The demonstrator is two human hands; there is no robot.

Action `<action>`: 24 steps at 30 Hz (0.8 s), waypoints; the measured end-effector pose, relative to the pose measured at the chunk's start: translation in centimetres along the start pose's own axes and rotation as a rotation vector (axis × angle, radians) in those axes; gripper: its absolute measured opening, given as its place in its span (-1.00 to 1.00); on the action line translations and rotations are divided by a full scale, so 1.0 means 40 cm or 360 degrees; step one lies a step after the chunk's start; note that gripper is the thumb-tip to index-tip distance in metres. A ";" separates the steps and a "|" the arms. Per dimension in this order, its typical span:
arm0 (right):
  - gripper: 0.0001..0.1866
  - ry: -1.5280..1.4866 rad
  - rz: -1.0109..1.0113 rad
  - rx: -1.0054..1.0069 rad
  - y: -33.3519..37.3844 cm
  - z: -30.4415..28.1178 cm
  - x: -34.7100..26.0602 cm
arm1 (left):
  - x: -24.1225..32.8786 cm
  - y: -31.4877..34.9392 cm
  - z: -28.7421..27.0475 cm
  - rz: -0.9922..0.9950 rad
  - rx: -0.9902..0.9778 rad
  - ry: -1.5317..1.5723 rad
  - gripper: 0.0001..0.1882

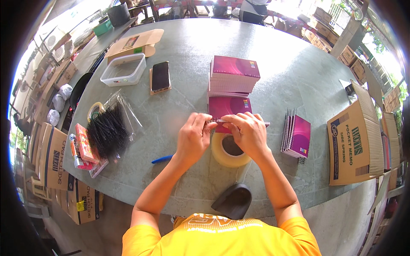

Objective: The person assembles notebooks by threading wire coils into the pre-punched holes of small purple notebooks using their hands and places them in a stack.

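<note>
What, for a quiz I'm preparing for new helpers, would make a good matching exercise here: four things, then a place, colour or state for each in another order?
Things
1. Thin pad
2. Phone
3. Pen
4. Spiral-bound notebooks

Places, colours, states
A. Blue, left of the wide tape roll
B. Held in the left hand and right hand
C. Between the right hand and the open carton
D. Black, right of the clear tub

Pairs: 1-B, 2-D, 3-A, 4-C

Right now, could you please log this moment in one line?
left hand: holding thin pad; right hand: same pad; tape roll: near hands; purple notepads: stacked beyond
</note>
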State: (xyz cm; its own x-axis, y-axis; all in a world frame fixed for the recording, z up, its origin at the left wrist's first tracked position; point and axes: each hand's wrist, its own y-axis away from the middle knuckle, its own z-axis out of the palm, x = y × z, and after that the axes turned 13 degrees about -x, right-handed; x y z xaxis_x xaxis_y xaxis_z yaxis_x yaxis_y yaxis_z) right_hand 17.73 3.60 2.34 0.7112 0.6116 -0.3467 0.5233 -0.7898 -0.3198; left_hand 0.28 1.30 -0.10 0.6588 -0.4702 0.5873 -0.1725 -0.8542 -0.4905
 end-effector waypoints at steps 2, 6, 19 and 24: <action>-0.84 0.0044 -0.0019 0.0008 0.002 0.004 -0.002 | 0.007 -0.018 0.000 0.0106 0.0089 -0.0080 -0.81; -0.85 0.0050 -0.0030 0.0090 0.008 -0.001 -0.011 | 0.006 -0.036 -0.073 -0.0336 -0.0600 0.0398 -0.71; -0.81 -0.0402 -0.0078 0.0203 -0.013 0.016 -0.014 | 0.020 -0.053 -0.097 -0.0082 -0.0525 -0.0095 -0.82; -0.81 -0.0114 -0.0014 -0.0097 -0.010 0.023 -0.004 | 0.055 -0.039 -0.066 0.0279 -0.0187 -0.0693 -0.80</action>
State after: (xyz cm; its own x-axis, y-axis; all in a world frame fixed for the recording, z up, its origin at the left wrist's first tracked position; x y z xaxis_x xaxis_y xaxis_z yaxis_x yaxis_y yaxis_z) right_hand 16.98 3.86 1.72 0.6723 0.6183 -0.4071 0.5585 -0.7845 -0.2693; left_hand 0.05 1.03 3.68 0.8535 -0.4940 0.1658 -0.3733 -0.8016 -0.4670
